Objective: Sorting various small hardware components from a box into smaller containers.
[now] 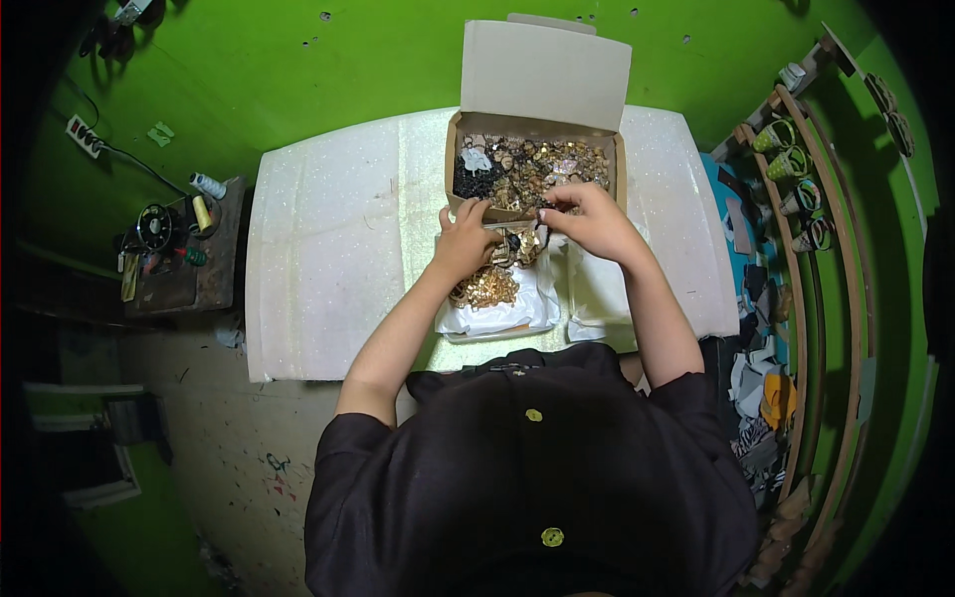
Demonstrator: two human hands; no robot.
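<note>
An open cardboard box (453, 149) full of small gold, black and beige trinkets stands at the far side of a white glittery table (328, 249). My left hand (464, 237) and my right hand (589, 219) meet at the box's near edge, both pinching a tangle of gold and dark ornament pieces (519, 242) held between them. Below the hands a pile of gold pieces (487, 289) lies on a white plastic bag (497, 316). What exactly each finger grips is too small to tell.
A second white bag (597, 303) lies to the right on the table. A dark side table (184, 269) with thread spools and tools stands at the left. Curved wooden racks (816, 249) with rings and scraps fill the right side. The wall behind is green.
</note>
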